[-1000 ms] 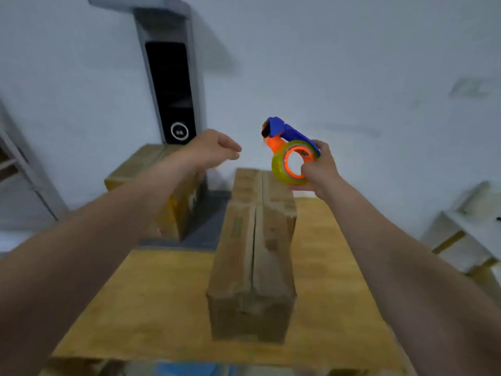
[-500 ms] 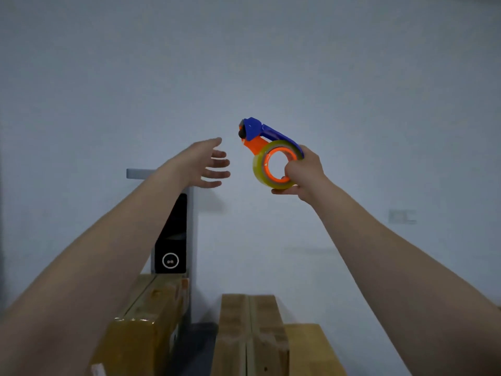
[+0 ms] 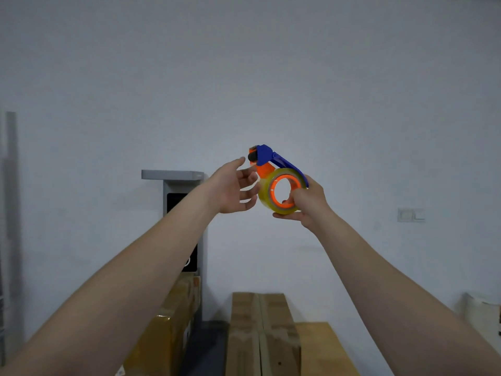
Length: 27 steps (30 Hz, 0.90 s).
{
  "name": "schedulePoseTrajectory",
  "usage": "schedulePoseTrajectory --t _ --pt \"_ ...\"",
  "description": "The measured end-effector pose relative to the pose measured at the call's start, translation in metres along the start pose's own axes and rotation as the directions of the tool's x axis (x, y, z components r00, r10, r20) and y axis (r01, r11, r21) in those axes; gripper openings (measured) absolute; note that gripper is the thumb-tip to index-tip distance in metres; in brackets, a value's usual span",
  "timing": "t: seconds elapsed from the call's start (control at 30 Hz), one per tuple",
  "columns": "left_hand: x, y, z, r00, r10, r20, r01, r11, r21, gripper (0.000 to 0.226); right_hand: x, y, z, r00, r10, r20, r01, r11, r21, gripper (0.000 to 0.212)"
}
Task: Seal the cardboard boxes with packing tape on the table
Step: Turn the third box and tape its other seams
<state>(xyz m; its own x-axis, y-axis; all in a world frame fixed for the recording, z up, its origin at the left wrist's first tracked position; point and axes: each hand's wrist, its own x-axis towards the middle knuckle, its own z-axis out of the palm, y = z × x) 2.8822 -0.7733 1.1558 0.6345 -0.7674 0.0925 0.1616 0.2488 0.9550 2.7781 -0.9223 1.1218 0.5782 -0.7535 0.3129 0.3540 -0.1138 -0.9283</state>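
Note:
My right hand (image 3: pixel 306 203) grips a tape dispenser (image 3: pixel 276 180) with a blue handle, an orange core and a clear yellowish tape roll, held up in front of the white wall. My left hand (image 3: pixel 234 187) is raised just left of it, fingers loosely spread, fingertips at or near the orange front end and the roll's edge. Below, a long cardboard box (image 3: pixel 260 335) lies on the wooden table (image 3: pixel 322 348), its two top flaps meeting along a centre seam. A second cardboard box (image 3: pixel 168 327), glossy with tape, stands to the left.
A grey post with a black panel (image 3: pixel 179 202) stands against the wall behind my left arm. A dark grey surface (image 3: pixel 206 346) lies between the two boxes. A white object (image 3: pixel 482 316) sits at the right edge.
My left hand has moved right, up to the dispenser's front end. The view has dropped slightly, so the hands sit lower in frame and more of the boxes shows.

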Motion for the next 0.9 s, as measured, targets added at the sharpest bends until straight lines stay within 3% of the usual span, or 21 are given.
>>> schedulePoseTrajectory --t 0.2,0.33,0.43,0.57,0.73,0.9 --pt "-0.008 -0.008 -0.008 0.990 0.088 -0.108 -0.076 0.991 0.115 0.024 -0.002 0.016 -0.005 1.000 -0.017 -0.021 0.016 1.000 -0.023 0.049" --pt "-0.013 -0.022 -0.015 0.979 0.154 -0.137 -0.118 0.963 0.242 0.023 -0.006 0.033 -0.014 0.981 -0.179 -0.072 0.168 0.977 -0.134 0.057" --pt "-0.016 -0.040 -0.019 0.965 0.198 -0.171 -0.142 0.945 0.296 0.022 -0.015 0.054 -0.023 0.948 -0.318 -0.012 0.305 0.917 -0.256 0.067" --pt "-0.021 -0.071 -0.032 0.946 0.224 -0.233 -0.103 0.893 0.439 0.020 -0.030 0.094 -0.043 0.917 -0.393 0.070 0.391 0.849 -0.356 0.078" --pt "-0.028 -0.143 -0.055 0.955 0.152 -0.255 0.029 0.807 0.590 0.024 -0.053 0.159 -0.073 0.910 -0.367 0.192 0.412 0.755 -0.510 0.078" --pt "-0.050 -0.230 -0.079 0.976 0.049 -0.214 0.096 0.782 0.616 0.028 -0.083 0.228 -0.104 0.930 -0.282 0.235 0.367 0.722 -0.587 0.077"
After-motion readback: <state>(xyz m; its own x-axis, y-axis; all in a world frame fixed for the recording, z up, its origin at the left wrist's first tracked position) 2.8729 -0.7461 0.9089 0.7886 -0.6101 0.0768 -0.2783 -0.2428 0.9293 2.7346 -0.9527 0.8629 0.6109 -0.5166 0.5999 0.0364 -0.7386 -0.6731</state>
